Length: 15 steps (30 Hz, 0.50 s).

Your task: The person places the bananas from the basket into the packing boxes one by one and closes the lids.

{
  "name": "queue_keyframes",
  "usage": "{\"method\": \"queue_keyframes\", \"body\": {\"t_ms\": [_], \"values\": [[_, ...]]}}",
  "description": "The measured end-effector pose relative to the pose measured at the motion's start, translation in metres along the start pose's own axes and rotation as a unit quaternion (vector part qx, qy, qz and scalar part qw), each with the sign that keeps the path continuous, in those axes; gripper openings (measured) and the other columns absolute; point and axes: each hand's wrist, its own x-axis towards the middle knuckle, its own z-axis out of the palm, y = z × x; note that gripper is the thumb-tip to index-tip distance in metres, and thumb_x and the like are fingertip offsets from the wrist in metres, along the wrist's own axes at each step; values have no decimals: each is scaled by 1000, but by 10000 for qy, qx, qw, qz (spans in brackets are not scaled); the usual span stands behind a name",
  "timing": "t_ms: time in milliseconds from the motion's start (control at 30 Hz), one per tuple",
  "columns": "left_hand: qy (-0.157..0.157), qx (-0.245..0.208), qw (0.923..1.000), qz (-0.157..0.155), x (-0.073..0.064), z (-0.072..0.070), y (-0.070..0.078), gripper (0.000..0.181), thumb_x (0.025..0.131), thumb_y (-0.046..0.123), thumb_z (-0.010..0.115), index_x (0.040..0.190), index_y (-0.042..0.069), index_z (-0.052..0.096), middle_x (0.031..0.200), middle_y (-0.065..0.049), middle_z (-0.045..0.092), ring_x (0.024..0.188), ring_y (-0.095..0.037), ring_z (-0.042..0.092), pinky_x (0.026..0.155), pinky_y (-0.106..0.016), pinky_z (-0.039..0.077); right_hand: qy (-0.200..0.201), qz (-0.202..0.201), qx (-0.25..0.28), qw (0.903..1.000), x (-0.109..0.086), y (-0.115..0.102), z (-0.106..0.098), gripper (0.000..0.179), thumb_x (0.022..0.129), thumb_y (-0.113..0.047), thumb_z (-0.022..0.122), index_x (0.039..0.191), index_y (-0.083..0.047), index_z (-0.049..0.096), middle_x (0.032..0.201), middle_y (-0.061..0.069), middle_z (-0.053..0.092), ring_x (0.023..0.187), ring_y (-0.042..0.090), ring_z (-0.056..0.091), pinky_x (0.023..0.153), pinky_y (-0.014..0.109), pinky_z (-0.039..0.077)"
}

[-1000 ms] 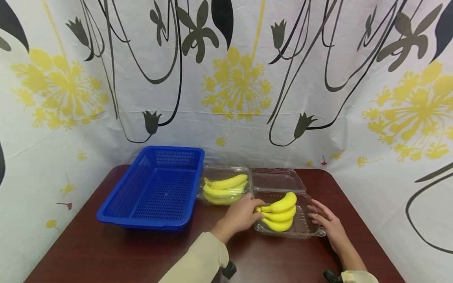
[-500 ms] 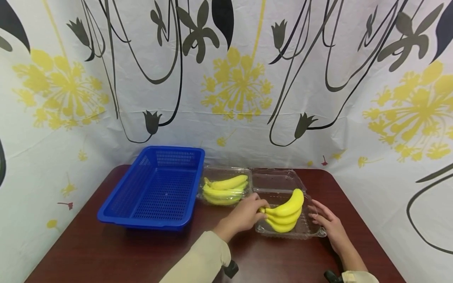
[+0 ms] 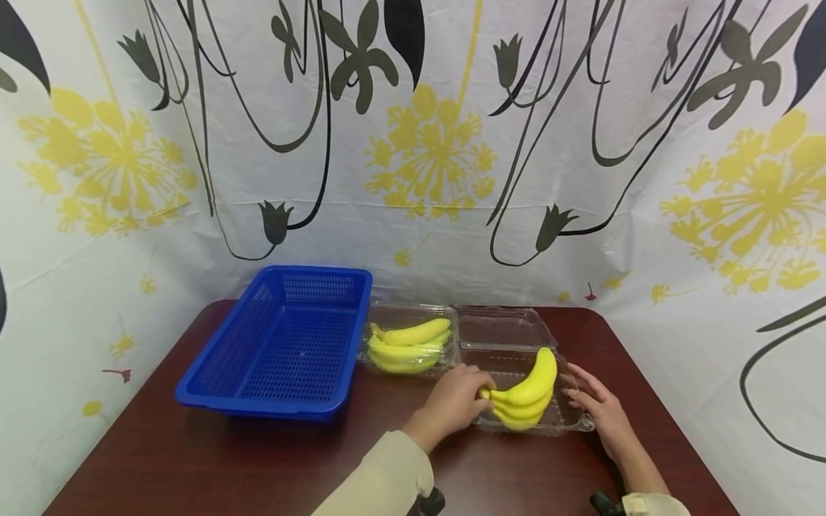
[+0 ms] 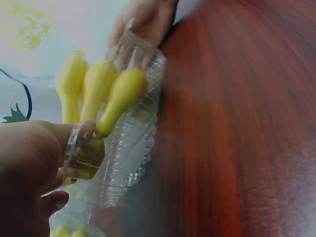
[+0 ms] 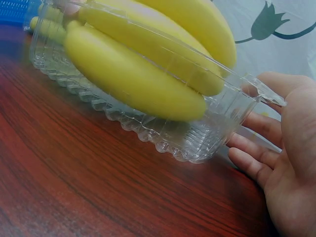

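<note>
My left hand grips a bunch of yellow bananas by its joined stem end. The bunch is tilted, its tips up to the right, inside a clear plastic clamshell container whose lid is folded back toward the wall. In the left wrist view the stem end shows dark behind the clear rim. My right hand rests its fairly straight fingers against the container's right side wall. Left of it, another clear container holds a second banana bunch.
A blue perforated plastic basket stands at the left of the dark red wooden table. Behind the table hangs a white cloth with yellow and grey plant prints.
My left hand has shifted the banana bunch a little to the right in the container, and the bunch has tilted more, tips up. My right hand stays at the container's side.
</note>
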Motion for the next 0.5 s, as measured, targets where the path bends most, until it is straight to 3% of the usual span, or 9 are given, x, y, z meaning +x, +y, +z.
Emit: {"method": "queue_keyframes", "body": {"t_ms": [100, 267, 367, 500], "values": [[102, 335, 9993, 107, -1, 3, 1, 25, 84, 38, 76, 104, 23, 74, 95, 15, 66, 80, -5, 49, 73, -18, 39, -10, -18, 26, 10000, 0, 1, 0, 53, 103, -23, 49, 151, -6, 33, 131, -1, 57, 104, 9, 61, 79, 24, 52], [317, 493, 9982, 115, -6, 4, 1, 23, 87, 36, 73, 105, 22, 74, 102, 11, 67, 89, -9, 51, 82, -23, 40, -27, -132, 74, 9999, 0, 3, 0, 52, 103, -20, 49, 150, -5, 33, 131, 1, 57, 104, 8, 61, 78, 24, 52], [543, 324, 9980, -29, -11, 5, 1, 21, 88, 34, 72, 105, 21, 74, 113, 5, 64, 104, -15, 52, 95, -31, 41, -40, -151, 54, 9999, 0, 3, -1, 52, 103, -20, 49, 151, -5, 33, 133, 4, 57, 104, 8, 61, 78, 24, 52], [1034, -342, 9932, -399, -18, 10, 0, 19, 88, 28, 73, 104, 19, 74, 126, -2, 58, 119, -22, 48, 103, -40, 38, -30, -86, 12, 10000, 1, 3, -2, 52, 103, -21, 49, 151, -7, 33, 133, 5, 57, 105, 8, 61, 79, 24, 51]]}}
